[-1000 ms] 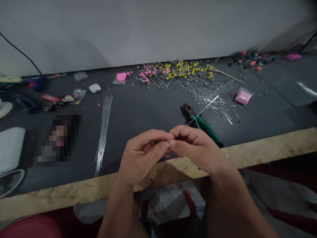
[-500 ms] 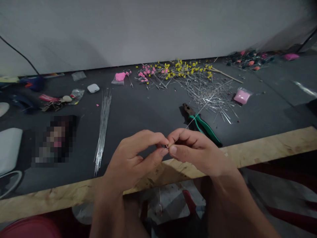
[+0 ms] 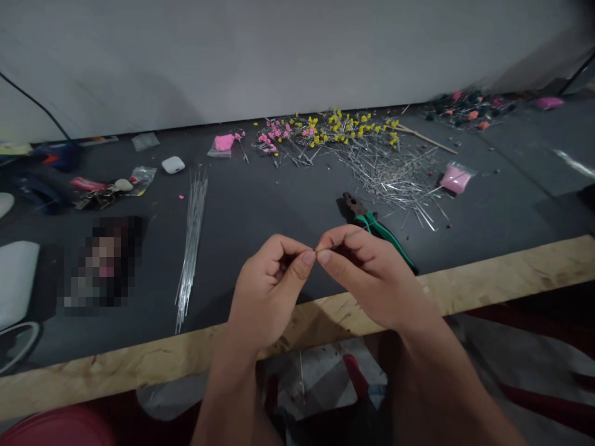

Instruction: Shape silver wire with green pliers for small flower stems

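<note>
My left hand (image 3: 269, 288) and my right hand (image 3: 376, 272) meet fingertip to fingertip above the table's front edge. Both pinch the end of a thin metal wire (image 3: 363, 228), which passes back over my right fingers. Its pinched tip is too small to make out. Just beyond my right hand lie pliers (image 3: 381, 232) with green and black handles, jaws pointing away. Left of my left hand, a bundle of straight wires (image 3: 191, 248) lies lengthwise on the dark tabletop (image 3: 260, 204).
Behind the pliers spreads a heap of cut wires (image 3: 395, 176), with yellow (image 3: 353, 127) and pink tipped wire pieces (image 3: 276, 133). Pink bags (image 3: 456, 178) (image 3: 224, 144), a white case (image 3: 173, 165), keys (image 3: 100, 195) and a blurred dark object (image 3: 109, 260) lie around. A wooden edge (image 3: 139, 353) runs along the front.
Both hands have risen slightly away from me. My left hand has turned more upright, its fingers curling in. The wire shows less behind my right hand.
</note>
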{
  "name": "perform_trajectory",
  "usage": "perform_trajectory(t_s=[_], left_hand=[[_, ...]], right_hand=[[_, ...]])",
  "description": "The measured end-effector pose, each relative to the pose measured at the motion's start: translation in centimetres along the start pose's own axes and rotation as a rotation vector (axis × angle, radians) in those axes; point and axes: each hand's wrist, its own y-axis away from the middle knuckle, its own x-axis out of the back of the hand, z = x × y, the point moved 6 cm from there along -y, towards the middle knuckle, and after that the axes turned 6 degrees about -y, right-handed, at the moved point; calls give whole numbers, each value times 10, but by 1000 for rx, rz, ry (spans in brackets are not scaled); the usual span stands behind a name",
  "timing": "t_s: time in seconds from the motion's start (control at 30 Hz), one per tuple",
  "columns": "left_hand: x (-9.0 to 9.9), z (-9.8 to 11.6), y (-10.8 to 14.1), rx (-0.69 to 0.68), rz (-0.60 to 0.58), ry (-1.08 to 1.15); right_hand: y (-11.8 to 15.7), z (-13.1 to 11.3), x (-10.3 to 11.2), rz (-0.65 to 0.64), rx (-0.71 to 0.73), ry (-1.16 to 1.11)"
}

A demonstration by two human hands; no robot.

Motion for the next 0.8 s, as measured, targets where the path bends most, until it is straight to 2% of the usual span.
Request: perform_trajectory(t_s=[0.1,0.17,0.27,0.43,0.57,0.8], left_hand=[[-2,-3,-1,15,24,9],[-2,-4,-1,5,23,-4],[0,-3,1,-25,-40,1],[5,-1,3,-29,-196,171],[7,0,1,-44,-257,245],[13,1,-5,-165,-218,430]], right_hand=[[-3,1,1,15,13,77],[-5,4,1,10,-4,35],[-7,10,1,-29,-72,-178],[-4,22,-9,-209,-301,-606],[0,22,-17,-310,-408,-752],[4,25,-30,-373,-487,-837]])
